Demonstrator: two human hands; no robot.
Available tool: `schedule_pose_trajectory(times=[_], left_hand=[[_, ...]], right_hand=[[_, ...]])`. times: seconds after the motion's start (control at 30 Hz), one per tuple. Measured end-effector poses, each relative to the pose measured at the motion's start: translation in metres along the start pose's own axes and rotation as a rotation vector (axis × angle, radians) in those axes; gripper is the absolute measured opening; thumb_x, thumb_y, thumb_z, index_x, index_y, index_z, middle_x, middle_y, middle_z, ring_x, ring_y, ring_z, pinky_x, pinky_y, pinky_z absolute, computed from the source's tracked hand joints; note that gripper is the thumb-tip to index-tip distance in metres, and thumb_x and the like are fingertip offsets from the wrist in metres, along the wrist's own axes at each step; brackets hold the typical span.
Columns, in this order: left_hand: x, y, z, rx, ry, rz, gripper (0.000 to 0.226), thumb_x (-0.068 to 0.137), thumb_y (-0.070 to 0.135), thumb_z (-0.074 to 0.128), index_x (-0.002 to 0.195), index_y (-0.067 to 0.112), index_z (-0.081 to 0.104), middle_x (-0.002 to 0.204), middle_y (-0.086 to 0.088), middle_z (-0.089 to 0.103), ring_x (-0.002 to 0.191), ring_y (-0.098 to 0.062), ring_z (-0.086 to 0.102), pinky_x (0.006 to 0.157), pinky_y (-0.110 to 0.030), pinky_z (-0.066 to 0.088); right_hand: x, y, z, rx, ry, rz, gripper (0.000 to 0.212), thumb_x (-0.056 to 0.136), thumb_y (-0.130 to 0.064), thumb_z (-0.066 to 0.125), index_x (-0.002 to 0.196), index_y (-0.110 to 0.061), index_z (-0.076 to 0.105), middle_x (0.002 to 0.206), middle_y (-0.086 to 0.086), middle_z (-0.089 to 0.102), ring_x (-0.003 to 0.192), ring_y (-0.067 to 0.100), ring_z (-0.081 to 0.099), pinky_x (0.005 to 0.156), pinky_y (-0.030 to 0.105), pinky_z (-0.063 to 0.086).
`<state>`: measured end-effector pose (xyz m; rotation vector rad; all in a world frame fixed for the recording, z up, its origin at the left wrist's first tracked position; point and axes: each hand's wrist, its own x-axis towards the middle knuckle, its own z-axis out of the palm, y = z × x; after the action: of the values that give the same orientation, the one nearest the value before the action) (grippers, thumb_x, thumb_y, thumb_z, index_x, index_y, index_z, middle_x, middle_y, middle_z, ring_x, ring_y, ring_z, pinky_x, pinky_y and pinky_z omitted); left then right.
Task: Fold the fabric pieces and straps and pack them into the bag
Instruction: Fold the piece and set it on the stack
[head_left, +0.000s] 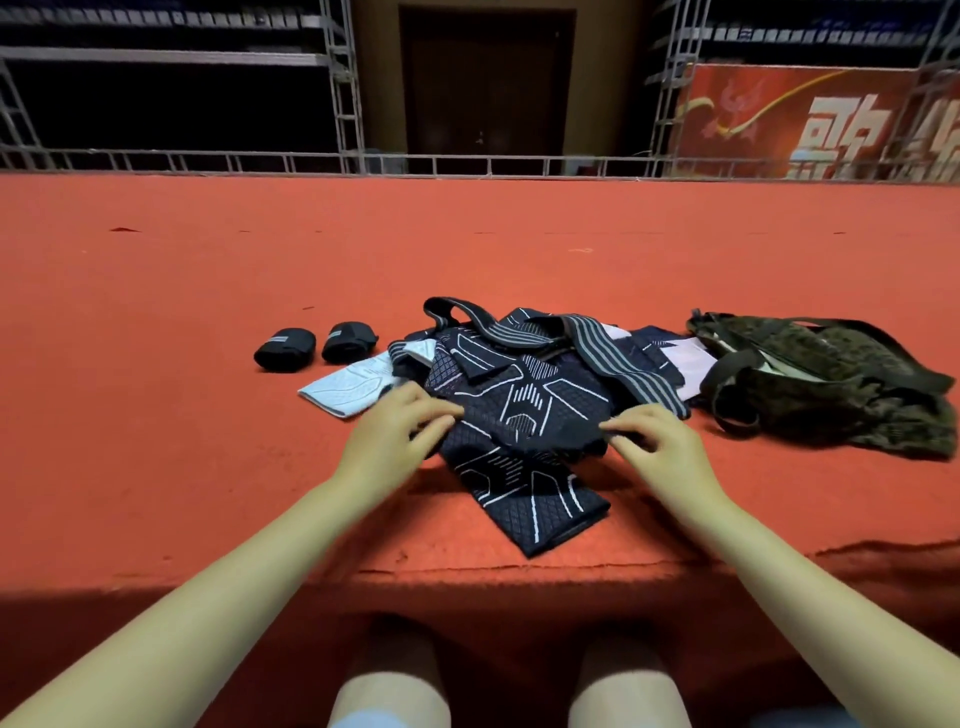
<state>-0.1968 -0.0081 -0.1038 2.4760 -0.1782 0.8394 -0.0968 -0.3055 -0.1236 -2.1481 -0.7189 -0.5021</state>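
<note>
1. Head view: a dark navy patterned fabric piece (524, 452) with white line markings lies at the near edge of the red carpeted platform (208, 291), its lower end reaching toward the platform's edge.
2. The left hand (395, 431) pinches the fabric's left edge, fingers curled closed on the cloth.
3. The right hand (654, 436) grips the folded right edge, thumb and fingertips closed on it.
4. Behind lies a heap of similar dark pieces, with grey striped straps (597, 358) draped across the top.
5. A light blue fabric piece (348, 387) lies flat just left of the heap.
6. Two rolled black wraps (284, 349) sit side by side farther left.
7. The open camouflage bag (831, 379) rests to the right, touching the heap.
</note>
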Motion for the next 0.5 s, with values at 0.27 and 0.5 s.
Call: schedule_pose_trajectory(times=[0.27, 0.5], left_hand=[[-0.040, -0.013, 0.027, 0.168, -0.256, -0.173, 0.024, 0.092, 0.041, 0.051, 0.097, 0.027, 0.069, 0.088, 0.006, 0.058, 0.092, -0.016, 0.055, 0.081, -0.033, 0.045], [-0.039, -0.023, 0.043, 0.352, -0.256, -0.332, 0.047, 0.090, 0.053, 0.049, 0.131, 0.032, 0.051, 0.127, 0.002, 0.047, 0.124, -0.019, 0.037, 0.106, -0.037, 0.025]], right_hand=[[-0.018, 0.011, 0.019, -0.094, -0.154, 0.127, 0.015, 0.088, -0.025, 0.065, 0.078, -0.019, 0.073, 0.088, -0.005, 0.063, 0.094, 0.016, 0.056, 0.085, 0.026, 0.039], [-0.009, 0.017, 0.029, -0.273, -0.144, 0.245, 0.032, 0.078, -0.023, 0.072, 0.108, -0.015, 0.067, 0.102, 0.004, 0.061, 0.098, 0.024, 0.058, 0.084, 0.033, 0.045]])
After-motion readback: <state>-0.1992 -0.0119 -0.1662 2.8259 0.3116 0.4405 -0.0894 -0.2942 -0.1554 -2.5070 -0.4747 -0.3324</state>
